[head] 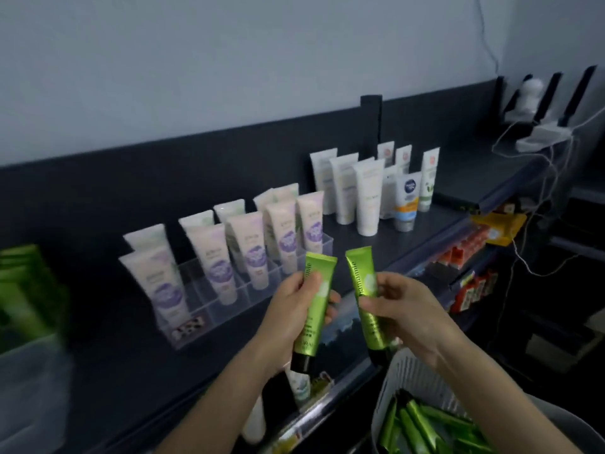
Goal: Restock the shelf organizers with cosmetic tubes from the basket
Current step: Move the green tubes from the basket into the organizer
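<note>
Where the white slatted basket (413,367) sits nearest, below and right of the clear organizer (209,309), loose green tubes (422,421) lie piled inside it. Just right of the organizer and nearer than it, the left hand (294,317) grips one green tube (316,290) around its middle. The right hand (404,311) grips a second green tube (364,283). Both caps point down and the tops lean toward each other without touching. The organizer rests on the dark shelf (131,348) and holds rows of upright purple-labelled tubes (253,253). Beyond it to the right, white tubes (370,191) stand on their caps.
</note>
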Available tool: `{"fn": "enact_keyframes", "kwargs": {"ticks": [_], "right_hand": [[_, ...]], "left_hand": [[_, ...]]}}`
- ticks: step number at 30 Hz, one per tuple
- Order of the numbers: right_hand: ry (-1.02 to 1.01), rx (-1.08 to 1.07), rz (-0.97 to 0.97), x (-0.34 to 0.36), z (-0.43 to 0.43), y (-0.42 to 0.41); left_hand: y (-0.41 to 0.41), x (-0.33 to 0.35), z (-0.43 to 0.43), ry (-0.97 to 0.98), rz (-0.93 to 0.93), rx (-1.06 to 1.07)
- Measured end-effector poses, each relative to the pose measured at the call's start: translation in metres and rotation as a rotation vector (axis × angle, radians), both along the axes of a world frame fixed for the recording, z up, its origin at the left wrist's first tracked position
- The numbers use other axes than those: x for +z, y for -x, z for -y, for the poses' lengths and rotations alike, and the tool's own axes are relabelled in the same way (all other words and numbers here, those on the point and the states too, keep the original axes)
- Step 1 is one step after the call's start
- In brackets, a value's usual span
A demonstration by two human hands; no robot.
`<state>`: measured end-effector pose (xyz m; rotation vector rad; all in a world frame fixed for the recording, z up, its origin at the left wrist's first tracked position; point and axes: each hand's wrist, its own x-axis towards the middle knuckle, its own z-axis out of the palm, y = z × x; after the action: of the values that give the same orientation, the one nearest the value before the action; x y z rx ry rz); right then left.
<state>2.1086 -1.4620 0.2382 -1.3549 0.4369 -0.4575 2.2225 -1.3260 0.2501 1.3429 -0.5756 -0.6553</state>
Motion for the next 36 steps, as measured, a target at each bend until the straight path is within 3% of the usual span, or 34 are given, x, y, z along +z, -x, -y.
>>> {"fn": "enact_keyframes", "kwargs": {"ticks": [7, 12, 27, 36], "right_hand": [[0.125, 0.129, 0.111, 0.042, -0.091, -0.047], [0.237, 0.268, 0.162, 0.062, -0.160, -0.083], [0.328, 0.397, 0.267, 0.081, -0.334, -0.176], [0.784, 0.255, 0.406, 0.089, -0.433, -0.214]], "left_hand": [[-0.024, 0.043, -0.107, 0.011, 0.356, 0.311], [-0.041, 0.063, -0.183, -0.002, 0.504, 0.473], [-0.104, 0.090, -0.415, -0.154, 0.671, 1.026], [-0.136, 0.094, -0.512, -0.219, 0.663, 1.316]]}}
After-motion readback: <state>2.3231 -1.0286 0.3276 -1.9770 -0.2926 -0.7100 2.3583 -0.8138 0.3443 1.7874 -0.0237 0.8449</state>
